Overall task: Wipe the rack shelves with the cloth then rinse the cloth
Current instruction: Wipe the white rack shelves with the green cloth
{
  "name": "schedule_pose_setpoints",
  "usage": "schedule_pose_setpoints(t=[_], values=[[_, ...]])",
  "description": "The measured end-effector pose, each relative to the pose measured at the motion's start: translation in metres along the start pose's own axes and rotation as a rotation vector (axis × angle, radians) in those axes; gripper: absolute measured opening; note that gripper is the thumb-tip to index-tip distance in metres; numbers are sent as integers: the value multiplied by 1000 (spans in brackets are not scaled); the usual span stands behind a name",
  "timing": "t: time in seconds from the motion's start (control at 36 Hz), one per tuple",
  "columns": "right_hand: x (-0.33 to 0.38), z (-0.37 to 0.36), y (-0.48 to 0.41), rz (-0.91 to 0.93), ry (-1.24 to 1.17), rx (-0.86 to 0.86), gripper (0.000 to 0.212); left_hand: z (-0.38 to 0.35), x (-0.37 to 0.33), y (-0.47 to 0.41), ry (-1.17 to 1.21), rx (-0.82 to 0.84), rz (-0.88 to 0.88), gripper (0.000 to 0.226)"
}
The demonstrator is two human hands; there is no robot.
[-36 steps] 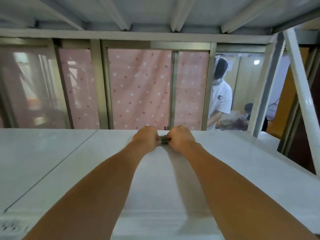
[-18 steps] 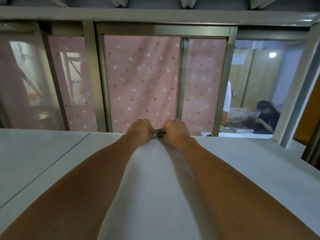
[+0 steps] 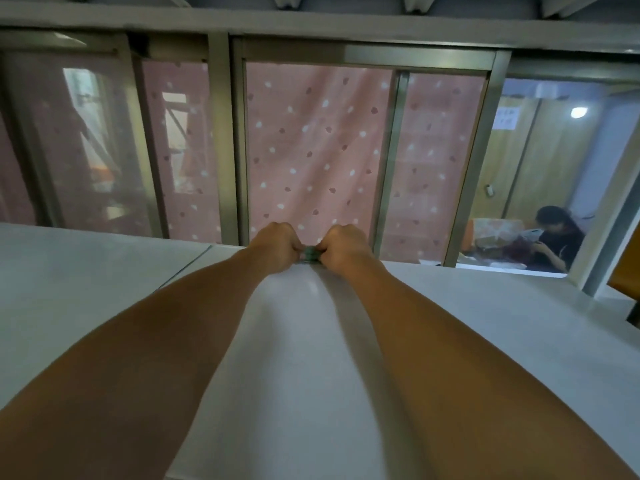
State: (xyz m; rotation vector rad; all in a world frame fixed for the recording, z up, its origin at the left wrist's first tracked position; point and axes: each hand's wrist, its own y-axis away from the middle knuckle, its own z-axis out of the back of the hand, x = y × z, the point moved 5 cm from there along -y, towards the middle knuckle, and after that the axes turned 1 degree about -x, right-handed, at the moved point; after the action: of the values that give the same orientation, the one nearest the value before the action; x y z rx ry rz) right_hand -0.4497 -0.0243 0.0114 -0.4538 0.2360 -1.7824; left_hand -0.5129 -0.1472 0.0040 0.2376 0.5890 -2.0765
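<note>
1. Both arms reach straight out across the white rack shelf point(image 3: 485, 327), and the two hands meet at its far edge, right in front of the window frame point(image 3: 238, 150) and the pink dotted curtain point(image 3: 311, 150).
2. The left hand point(image 3: 277, 247) and the right hand point(image 3: 343, 249) are fisted side by side, fingers curled in, each gripping one end of the cloth point(image 3: 310, 254). Only a small green strip of it shows between the knuckles.
3. Over the last second the hands have slid forward from a little short of the back edge to right on it, and the view has leaned in after them.
4. This looks like the end of a forward wiping stroke down the middle of the shelf. Whether the cloth is pressed flat on the surface is hard to say, as the fists hide most of it.
5. The strips to the left and right of the arms probably remain to be wiped, and the rinse comes afterwards.
6. A seated person point(image 3: 557, 237) is visible through the opening at far right.
</note>
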Motion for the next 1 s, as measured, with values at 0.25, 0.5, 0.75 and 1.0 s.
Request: schedule_pose_setpoints(t=[0.25, 0.5, 0.75, 1.0], values=[[15, 0, 19, -21, -49, 3, 24, 8, 14, 22, 31, 6, -56, 23], [36, 20, 81, -95, -99, 29, 26, 28, 16, 84, 54, 4, -110, 29], [73, 49, 162, -143, -20, -7, 24, 56, 18, 165, 108, 10, -154, 24], [115, 75, 237, -105, 66, -20, 24, 86, 26, 245, 113, 11, -192, 21]])
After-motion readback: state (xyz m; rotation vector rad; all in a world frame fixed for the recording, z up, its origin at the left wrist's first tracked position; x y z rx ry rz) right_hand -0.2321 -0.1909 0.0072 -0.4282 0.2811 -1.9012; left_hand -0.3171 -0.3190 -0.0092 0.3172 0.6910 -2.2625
